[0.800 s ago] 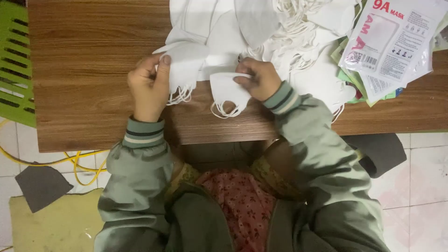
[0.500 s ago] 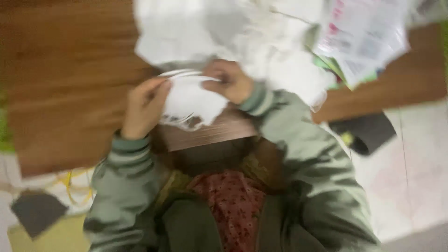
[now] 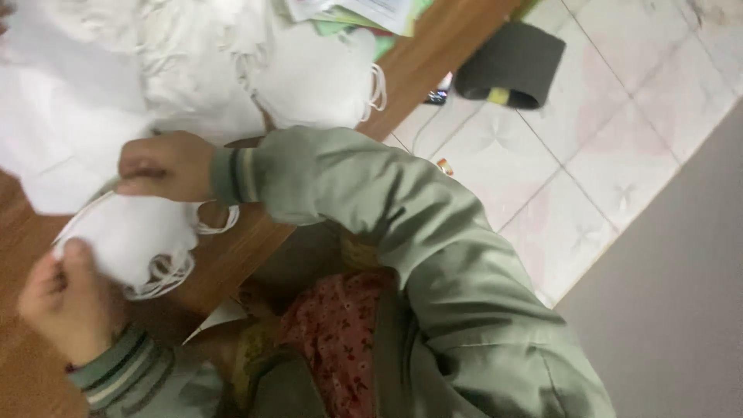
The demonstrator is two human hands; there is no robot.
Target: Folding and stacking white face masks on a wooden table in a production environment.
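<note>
Both hands pinched shut on one small stack of white masks (image 3: 128, 240) at the table (image 3: 232, 259) edge: left hand (image 3: 66, 298) on the near corner, right hand (image 3: 162, 166) on the far one. Loose ear loops (image 3: 217, 220) dangling below the grip, likely to snag. Risk of layers fanning apart, or slipping off the edge toward the floor (image 3: 542, 178). Big mask pile (image 3: 178, 70) just beyond the right-hand pinch, easily dragged along.

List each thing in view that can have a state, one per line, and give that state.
Left hand: gripping the mask stack's lower edge.
Right hand: pinching its upper edge.
Mask stack: held over the table edge, ear loops dangling.
Mask pile: loose, heaped on the table.
Packets: lying flat.
</note>
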